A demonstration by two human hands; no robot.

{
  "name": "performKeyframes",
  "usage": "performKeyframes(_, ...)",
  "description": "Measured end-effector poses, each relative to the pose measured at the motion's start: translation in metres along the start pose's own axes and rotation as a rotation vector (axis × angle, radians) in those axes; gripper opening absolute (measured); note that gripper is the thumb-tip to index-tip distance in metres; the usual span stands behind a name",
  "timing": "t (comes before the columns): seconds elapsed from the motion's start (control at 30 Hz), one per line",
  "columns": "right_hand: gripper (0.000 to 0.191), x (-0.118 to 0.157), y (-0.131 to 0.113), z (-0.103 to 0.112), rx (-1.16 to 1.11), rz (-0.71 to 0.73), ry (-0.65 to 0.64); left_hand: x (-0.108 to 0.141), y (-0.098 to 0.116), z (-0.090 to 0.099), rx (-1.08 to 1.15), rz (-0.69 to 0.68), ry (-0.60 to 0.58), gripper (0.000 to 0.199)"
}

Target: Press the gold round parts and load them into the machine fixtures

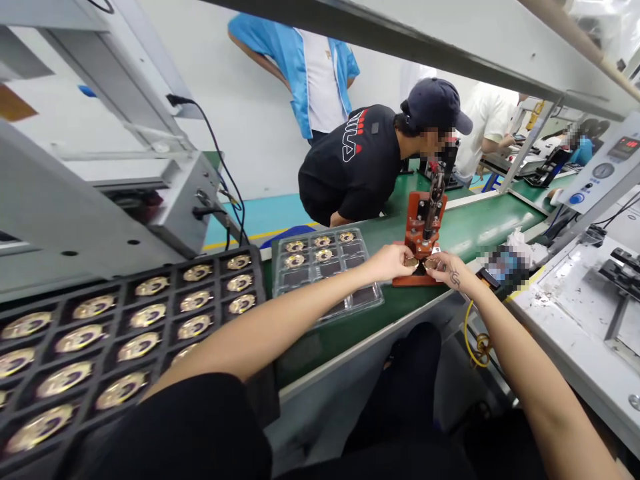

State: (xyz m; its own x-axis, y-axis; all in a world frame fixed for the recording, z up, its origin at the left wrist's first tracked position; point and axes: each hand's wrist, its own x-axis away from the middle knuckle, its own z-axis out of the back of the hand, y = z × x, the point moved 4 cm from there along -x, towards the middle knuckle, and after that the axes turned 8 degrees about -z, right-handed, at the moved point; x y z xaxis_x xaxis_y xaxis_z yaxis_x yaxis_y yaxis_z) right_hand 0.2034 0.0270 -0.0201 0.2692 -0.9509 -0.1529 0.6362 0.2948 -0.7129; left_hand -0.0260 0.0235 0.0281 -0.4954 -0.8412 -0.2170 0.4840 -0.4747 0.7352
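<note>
My left hand [393, 261] is closed on a small round gold part [411, 263] at the left side of the base of an orange-red hand press [416, 220]. On the right side of that base, my right hand [447, 268] pinches a similar round metal part [430, 265]. The two parts are close together but apart, below the press's upright. To the left lies a clear plastic tray [327, 272] with several gold round parts in its back compartments. A black tray [173, 293] with rows of larger-looking gold round parts fills the lower left.
A green conveyor [473, 223] runs under the press. Across it a person in a dark cap and black shirt [357, 160] leans over. A phone [503, 265] lies right of my right hand, beside a white bench [565, 313]. A metal beam [400, 40] crosses overhead.
</note>
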Motion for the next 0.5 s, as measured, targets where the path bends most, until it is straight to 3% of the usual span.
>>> performKeyframes(0.13, 0.034, -0.02, -0.012, -0.012, 0.041, 0.054, -0.048, 0.022, 0.0, 0.043, 0.013, 0.006, 0.083, 0.033)
performKeyframes(0.3, 0.037, -0.023, -0.027, -0.012, 0.098, 0.108, -0.067, 0.051, -0.002, 0.073, 0.331, 0.125, 0.131, 0.05)
performKeyframes(0.43, 0.025, -0.016, -0.03, 0.025, 0.145, 0.138, -0.02, 0.078, 0.001, 0.092, 0.364, 0.108, 0.188, 0.05)
performKeyframes(0.5, 0.044, -0.026, -0.036, 0.058, 0.163, 0.151, 0.087, 0.089, 0.008, 0.1, 0.301, 0.048, 0.21, 0.047)
